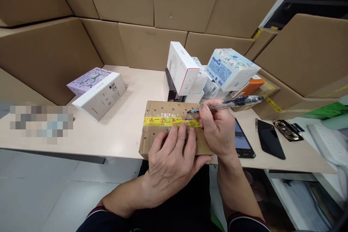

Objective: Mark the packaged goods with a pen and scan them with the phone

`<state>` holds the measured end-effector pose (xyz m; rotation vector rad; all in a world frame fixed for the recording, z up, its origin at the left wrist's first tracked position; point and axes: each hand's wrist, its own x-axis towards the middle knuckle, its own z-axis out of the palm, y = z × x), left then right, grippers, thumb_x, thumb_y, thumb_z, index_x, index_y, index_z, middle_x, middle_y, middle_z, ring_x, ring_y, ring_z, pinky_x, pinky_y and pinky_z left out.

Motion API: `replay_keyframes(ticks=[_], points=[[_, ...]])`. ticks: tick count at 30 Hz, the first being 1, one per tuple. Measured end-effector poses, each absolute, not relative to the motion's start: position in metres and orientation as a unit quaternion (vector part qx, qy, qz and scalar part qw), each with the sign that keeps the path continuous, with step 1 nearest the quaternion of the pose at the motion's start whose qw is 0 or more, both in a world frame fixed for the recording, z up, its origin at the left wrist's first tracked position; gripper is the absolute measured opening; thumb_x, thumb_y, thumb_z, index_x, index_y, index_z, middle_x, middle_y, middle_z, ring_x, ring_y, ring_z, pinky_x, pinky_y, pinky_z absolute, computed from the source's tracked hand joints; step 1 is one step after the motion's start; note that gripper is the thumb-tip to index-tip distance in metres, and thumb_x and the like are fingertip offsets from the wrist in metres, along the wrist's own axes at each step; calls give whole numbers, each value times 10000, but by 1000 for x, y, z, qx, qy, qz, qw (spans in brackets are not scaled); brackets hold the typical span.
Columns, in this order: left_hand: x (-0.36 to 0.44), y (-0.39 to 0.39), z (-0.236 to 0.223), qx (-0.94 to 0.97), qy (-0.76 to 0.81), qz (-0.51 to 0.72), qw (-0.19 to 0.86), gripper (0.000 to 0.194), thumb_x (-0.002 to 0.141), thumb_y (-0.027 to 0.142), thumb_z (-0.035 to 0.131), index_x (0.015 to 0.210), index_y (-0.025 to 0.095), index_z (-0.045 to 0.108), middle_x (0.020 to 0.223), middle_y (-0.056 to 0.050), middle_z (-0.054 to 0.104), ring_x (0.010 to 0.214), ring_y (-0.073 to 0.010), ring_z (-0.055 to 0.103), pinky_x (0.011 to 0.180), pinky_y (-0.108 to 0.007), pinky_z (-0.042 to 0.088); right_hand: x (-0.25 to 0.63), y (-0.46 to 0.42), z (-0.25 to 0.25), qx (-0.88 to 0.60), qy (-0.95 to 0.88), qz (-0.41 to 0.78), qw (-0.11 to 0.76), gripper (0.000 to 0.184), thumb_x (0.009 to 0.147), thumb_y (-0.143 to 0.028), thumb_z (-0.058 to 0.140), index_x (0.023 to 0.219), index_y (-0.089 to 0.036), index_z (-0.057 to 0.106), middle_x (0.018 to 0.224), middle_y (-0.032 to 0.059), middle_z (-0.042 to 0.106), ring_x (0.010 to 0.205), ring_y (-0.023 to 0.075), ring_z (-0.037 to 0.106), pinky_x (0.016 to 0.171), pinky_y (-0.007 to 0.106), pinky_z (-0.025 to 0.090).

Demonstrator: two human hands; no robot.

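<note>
A small brown cardboard parcel (163,116) with a strip of yellow printed tape (160,121) lies at the table's front edge. My left hand (171,163) rests flat on its near half, fingers spread and pressing on it. My right hand (217,130) is closed around a clear-barrelled pen (231,103), whose tip touches the parcel's top just above the tape.
Behind the parcel stands a pile of white product boxes (182,67) and a tissue pack (231,67). A lilac and white box pair (99,90) lies at the left. Two dark phones (269,139) and a key ring (288,130) lie at the right. Cardboard cartons (141,43) wall the table.
</note>
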<state>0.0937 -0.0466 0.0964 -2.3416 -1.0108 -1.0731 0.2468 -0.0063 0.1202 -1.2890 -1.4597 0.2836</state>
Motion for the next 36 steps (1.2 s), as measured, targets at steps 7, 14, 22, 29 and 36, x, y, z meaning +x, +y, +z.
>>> replay_keyframes(ticks=[7,14,22,29,36], points=[[94,-47,96,-828,-362,-381,197,589,924,608,556,1209,106,671,1184,-180,737,1058,-340,703,910,-450,460,245,-8,126,-553,-638,102,526,191,984,-373,487,866,-233,541,726,-28,639,600,116,605,596,260,477],[94,-46,98,-827,-362,-378,206,600,927,613,552,1191,90,681,1168,-171,746,1043,-328,710,904,-435,446,244,-9,128,-554,-642,82,524,184,983,-342,481,853,-226,539,768,-20,661,605,106,613,603,252,478],[94,-48,101,-828,-370,-356,225,570,956,579,533,1183,83,696,1204,-154,737,1077,-301,701,915,-431,451,245,-7,122,-535,-642,82,544,160,975,-322,515,859,-217,547,709,-45,628,563,91,589,562,234,460],[93,-49,103,-827,-374,-345,238,574,959,591,521,1193,96,694,1217,-144,733,1066,-291,704,888,-423,451,260,-19,110,-489,-482,110,718,222,973,-424,540,935,-206,556,937,10,651,585,83,606,496,223,466],[100,-39,101,-814,-389,-351,249,583,944,608,540,1202,107,685,1234,-141,727,1080,-294,701,883,-424,460,309,-30,75,-656,-600,171,425,321,919,-421,583,1108,-165,626,614,-38,614,498,121,555,484,226,435]])
